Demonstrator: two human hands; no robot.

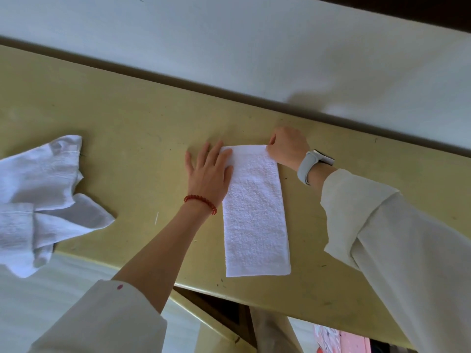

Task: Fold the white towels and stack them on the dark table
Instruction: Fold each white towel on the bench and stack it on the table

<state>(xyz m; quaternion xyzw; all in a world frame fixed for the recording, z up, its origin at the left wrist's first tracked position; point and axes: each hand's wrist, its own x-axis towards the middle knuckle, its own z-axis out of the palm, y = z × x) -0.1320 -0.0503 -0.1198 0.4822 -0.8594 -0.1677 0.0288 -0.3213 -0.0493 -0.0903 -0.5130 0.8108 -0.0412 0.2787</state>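
Observation:
A white towel [254,212], folded into a long narrow strip, lies flat on the yellowish table [132,128], running from the near edge away from me. My left hand [209,174] rests flat with straight fingers on the strip's far left corner. My right hand [288,147], a grey watch on its wrist, has its fingers curled and pinches the far right corner. A crumpled heap of white towels [38,200] lies at the table's left end, partly hanging over the near edge.
A white wall [229,47] runs along the table's far edge behind a dark strip. Under the near edge a dark wooden frame [224,309] shows. Something pink [341,340] lies on the floor at the bottom right.

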